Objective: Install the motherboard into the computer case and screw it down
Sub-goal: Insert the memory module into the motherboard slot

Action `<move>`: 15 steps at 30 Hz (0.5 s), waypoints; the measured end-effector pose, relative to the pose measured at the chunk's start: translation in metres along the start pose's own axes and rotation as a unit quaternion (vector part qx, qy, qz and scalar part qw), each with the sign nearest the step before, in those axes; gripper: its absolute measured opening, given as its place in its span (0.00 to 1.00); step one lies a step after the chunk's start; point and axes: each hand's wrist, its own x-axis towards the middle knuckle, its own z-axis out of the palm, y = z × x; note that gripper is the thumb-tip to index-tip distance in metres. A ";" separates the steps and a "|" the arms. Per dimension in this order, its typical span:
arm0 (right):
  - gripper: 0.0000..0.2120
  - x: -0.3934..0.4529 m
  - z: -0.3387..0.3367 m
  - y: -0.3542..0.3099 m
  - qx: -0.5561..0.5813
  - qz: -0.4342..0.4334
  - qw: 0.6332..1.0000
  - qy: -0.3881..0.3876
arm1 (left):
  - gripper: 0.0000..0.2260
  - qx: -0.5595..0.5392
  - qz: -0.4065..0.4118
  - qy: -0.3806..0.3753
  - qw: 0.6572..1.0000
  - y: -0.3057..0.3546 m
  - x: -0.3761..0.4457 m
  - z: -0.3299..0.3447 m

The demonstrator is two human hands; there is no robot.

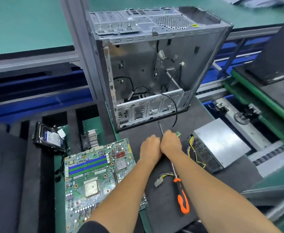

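Hands together in front of the open case

The motherboard (94, 174) lies flat on the bench (164, 216), left of both hands; the computer case (154, 64) stands behind. Left hand (148, 148) and right hand (170, 142) touch, fingers hidden: grasp cannot be told.

arms: bare to the elbow | left sleeve (94, 227): black (only its edge shows)

The counter (156, 214), covered in a dark mat, is carrying the open computer case (156, 64) standing at its back, the motherboard (94, 179) lying flat at the left, an orange-handled screwdriver (181, 197) beside it, and a grey power supply (220, 145) sitting at the right.
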 end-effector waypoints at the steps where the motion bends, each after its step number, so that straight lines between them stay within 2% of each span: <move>1: 0.12 0.001 0.000 0.000 0.002 0.000 1.000 0.000 | 0.06 0.000 0.001 -0.001 1.000 0.000 0.002 0.001; 5: 0.09 0.004 0.000 0.002 0.006 0.003 1.000 -0.001 | 0.05 -0.010 -0.004 -0.009 1.000 0.000 0.006 0.000; 9: 0.11 0.007 -0.004 0.001 0.006 0.003 1.000 -0.007 | 0.05 -0.025 -0.018 -0.027 0.999 0.003 0.008 -0.002; 15: 0.22 0.005 -0.006 -0.003 0.012 0.025 0.999 -0.023 | 0.07 0.037 -0.046 -0.035 0.998 -0.016 -0.004 -0.027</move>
